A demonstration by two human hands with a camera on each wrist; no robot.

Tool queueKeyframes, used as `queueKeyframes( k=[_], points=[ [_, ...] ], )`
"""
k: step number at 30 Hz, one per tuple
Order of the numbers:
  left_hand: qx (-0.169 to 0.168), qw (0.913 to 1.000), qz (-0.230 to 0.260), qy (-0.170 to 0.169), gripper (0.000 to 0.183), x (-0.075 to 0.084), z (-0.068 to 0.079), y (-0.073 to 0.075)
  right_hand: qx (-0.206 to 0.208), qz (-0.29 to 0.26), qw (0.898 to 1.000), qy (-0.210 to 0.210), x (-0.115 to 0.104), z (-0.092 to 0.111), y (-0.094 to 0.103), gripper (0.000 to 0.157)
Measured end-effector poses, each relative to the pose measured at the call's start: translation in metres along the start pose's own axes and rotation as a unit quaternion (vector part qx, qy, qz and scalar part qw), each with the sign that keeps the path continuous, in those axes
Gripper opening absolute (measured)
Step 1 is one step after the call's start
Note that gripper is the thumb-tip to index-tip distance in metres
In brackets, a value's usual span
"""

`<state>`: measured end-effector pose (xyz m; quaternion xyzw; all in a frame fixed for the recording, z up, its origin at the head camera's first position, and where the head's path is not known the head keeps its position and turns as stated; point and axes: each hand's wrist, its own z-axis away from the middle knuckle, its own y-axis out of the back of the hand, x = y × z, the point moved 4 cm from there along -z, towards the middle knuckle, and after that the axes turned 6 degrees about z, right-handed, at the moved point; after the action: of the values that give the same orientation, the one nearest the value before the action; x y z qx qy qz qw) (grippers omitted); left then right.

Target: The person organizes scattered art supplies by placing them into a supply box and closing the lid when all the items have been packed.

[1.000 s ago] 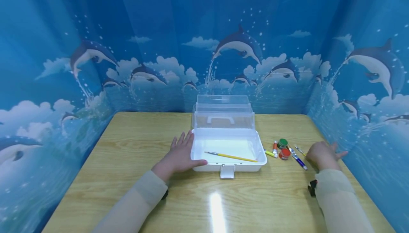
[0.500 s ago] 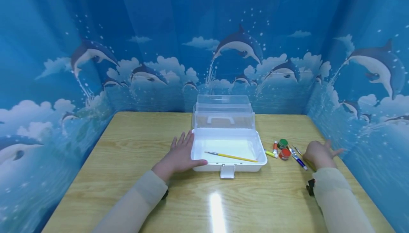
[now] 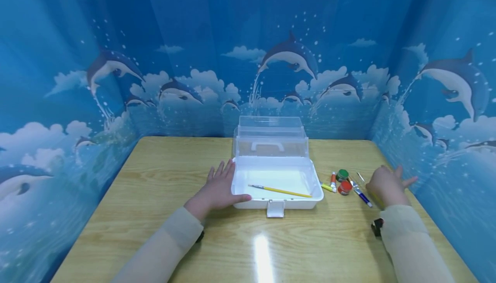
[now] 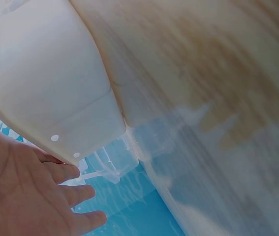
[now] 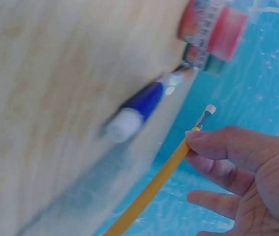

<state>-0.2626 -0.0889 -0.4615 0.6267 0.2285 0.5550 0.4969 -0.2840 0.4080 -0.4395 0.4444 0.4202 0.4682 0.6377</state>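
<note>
My right hand (image 3: 389, 186) pinches a yellow paintbrush (image 5: 151, 196) between thumb and fingertips, just below its metal ferrule, bristles pointing up and away. In the head view the hand hides most of the handle. My left hand (image 3: 217, 191) rests against the left side of a white plastic box (image 3: 240, 203), its fingers straight along the wall and its thumb over the front rim. The box's clear lid (image 3: 271, 138) is raised at the back. Inside lies another yellow paintbrush (image 3: 284, 191), slanting across the floor of the box.
Right of the box lie a yellow paint tube (image 3: 327, 187), an orange tube (image 3: 333, 180) and a blue tube (image 3: 363, 197). Between them stand a green-lidded jar (image 3: 342, 174) and a red-lidded jar (image 3: 345, 187). A dolphin-print curtain (image 3: 217, 50) surrounds the wooden table (image 3: 162, 158).
My right hand has shifted slightly left and now holds the paintbrush, whose tip has moved a little away from me. My left hand and the box stay put.
</note>
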Motion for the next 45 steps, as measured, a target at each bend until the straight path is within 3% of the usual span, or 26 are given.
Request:
queueKeyframes(
  k=[9, 16, 30, 45],
  points=[
    [0.003, 1.0000, -0.002, 0.001, 0.120, -0.001, 0.000, -0.001, 0.038, -0.014, 0.999, 0.005, -0.014, 0.005, 0.016, 0.015],
    [0.002, 1.0000, 0.001, 0.004, 0.121, 0.001, 0.002, 0.000, 0.079, -0.040, 0.996, 0.032, -0.027, 0.014, 0.025, 0.015],
    [0.005, 0.9999, 0.002, 0.009, 0.121, -0.001, 0.001, -0.001, 0.185, -0.061, 0.977, 0.082, -0.065, 0.043, 0.045, 0.024],
    [0.004, 0.9999, 0.007, 0.010, 0.120, 0.001, 0.001, -0.001, 0.249, -0.059, 0.960, 0.114, -0.111, 0.067, 0.053, 0.012]
  ],
)
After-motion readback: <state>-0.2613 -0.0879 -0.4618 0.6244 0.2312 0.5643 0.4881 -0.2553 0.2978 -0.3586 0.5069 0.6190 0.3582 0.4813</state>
